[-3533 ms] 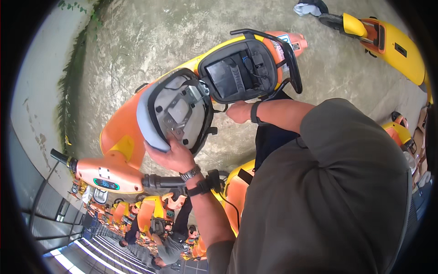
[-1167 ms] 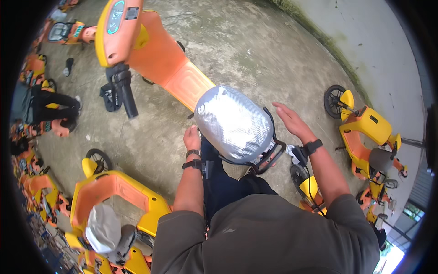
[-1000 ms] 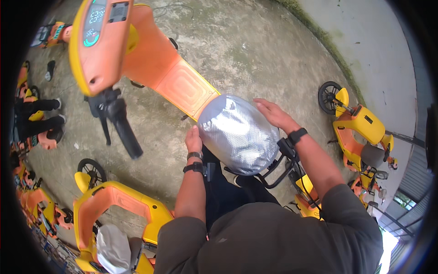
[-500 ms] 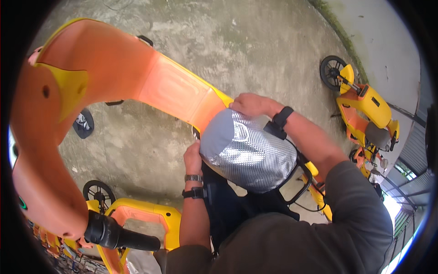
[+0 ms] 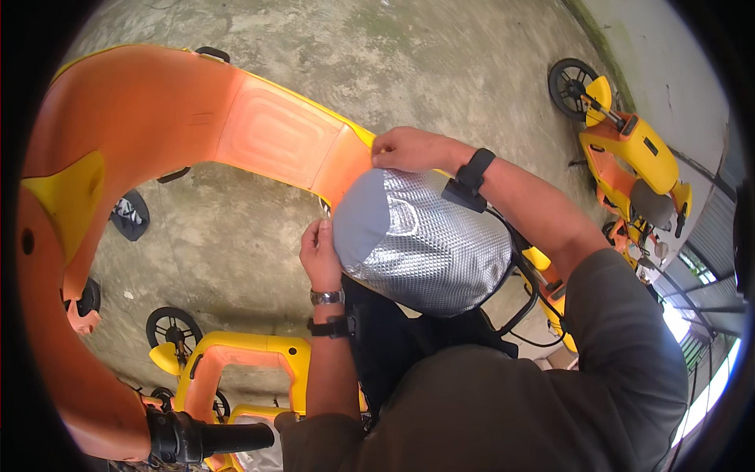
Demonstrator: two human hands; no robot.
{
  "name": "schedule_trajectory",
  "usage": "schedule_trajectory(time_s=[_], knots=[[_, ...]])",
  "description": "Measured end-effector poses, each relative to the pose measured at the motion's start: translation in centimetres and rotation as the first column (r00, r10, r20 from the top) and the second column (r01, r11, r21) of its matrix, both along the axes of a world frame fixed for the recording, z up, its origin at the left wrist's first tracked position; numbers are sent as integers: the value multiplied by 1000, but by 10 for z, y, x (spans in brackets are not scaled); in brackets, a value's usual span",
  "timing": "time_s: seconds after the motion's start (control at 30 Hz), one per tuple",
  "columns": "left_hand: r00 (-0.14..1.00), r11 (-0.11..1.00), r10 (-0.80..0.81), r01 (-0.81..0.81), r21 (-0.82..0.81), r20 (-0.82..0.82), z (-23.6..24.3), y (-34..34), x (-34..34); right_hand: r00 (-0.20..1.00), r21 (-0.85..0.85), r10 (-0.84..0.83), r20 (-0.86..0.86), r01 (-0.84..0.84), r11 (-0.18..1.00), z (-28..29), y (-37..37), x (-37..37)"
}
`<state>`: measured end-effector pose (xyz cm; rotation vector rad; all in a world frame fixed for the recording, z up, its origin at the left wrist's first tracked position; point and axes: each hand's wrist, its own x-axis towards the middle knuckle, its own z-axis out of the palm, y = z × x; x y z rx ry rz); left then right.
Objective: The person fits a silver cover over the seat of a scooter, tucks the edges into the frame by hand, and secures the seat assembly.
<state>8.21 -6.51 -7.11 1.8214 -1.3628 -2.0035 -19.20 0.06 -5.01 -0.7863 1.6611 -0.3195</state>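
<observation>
A silver quilted seat cover [image 5: 448,240] with a plain grey front part is stretched over the seat of an orange and yellow scooter [image 5: 275,138]. At the cover's front left side, my left hand [image 5: 319,256] has its fingers curled in a pinch at the lower edge. My right hand [image 5: 417,149] is closed over the opposite front edge, beside the yellow trim of the scooter body. Both sets of fingertips are partly hidden against the cover. The seat beneath it does not show.
The black handlebar grip [image 5: 236,437] juts in at the lower left, and a black rear rack [image 5: 519,311] curves behind the seat. Another yellow scooter [image 5: 244,354] stands to the left. More scooters [image 5: 641,165] line the wall at right. A dark bundle [image 5: 130,216] lies on the concrete.
The view has shifted, so the scooter sits differently in the picture. Both hands remain at the cover's front edges; the left fingers are bent more clearly at the edge.
</observation>
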Motion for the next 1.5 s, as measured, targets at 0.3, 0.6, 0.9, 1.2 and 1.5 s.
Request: schedule_trajectory(time_s=[0.3, 0.6, 0.9, 1.2, 1.5], knots=[[851, 635, -486, 500, -589, 199, 65, 24, -40, 949, -344, 51, -312, -163, 925, 46, 20, 50], [814, 492, -526, 527, -692, 246, 53, 26, -35, 970, -377, -48, -237, -46, 925, 38, 22, 55], [838, 576, -534, 459, -676, 113, 44, 24, -26, 974, -296, -94, -204, 30, 955, 33, 26, 58], [920, 781, -390, 306, -544, -43, 29, 24, -14, 995, -250, -59, -79, 38, 967, 23, 21, 43], [930, 896, -318, 231, -380, -186, 43, 14, 15, 860, -197, 389, -330, -465, 863, 77, -13, 35]])
